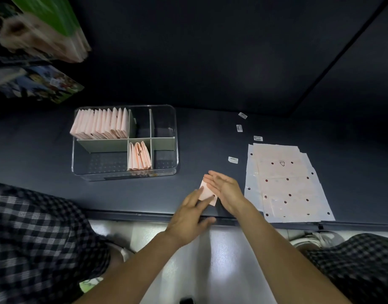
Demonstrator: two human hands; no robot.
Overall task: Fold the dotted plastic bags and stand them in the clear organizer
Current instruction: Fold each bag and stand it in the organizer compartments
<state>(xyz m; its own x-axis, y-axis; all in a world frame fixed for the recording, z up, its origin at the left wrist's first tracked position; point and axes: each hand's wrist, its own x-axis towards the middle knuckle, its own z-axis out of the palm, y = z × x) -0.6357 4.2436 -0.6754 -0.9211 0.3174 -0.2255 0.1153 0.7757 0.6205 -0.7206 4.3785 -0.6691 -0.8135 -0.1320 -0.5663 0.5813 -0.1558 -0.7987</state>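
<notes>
Nearest: checked black-and-white fabric (35, 238) on both lower sides, pale floor (210, 260) between the two bare forearms

Left hand (188, 218) at the shelf's front edge, fingers straight and slightly spread, fingertips pressing the near-left corner of a small folded pale pink plastic bag (207, 194); thumb sticks out right along the edge, gripping nothing

Right hand (226, 189) flat, fingers straight and together, lying on the folded bag's right side, palm turned left. Bag sits flat on the dark grey shelf surface (122, 194), between the two hands, near the front edge

Just right of the right hand: stack of flat unfolded pale pink plastic bags with dark dots (287, 183), edges fanned, reaching the front edge; a triangle mark on the top one

Four small white label stickers (233, 159) scattered beyond and left of the stack

Farther left: clear rectangular plastic organizer with grey-green dividers (162, 145). Back-left compartment packed with a row of upright folded pink bags (101, 123); front-middle compartment holds a few more upright folded bags (139, 156)

Far top left: blurred colourful printed packages (39, 29) on dark shelving
</notes>
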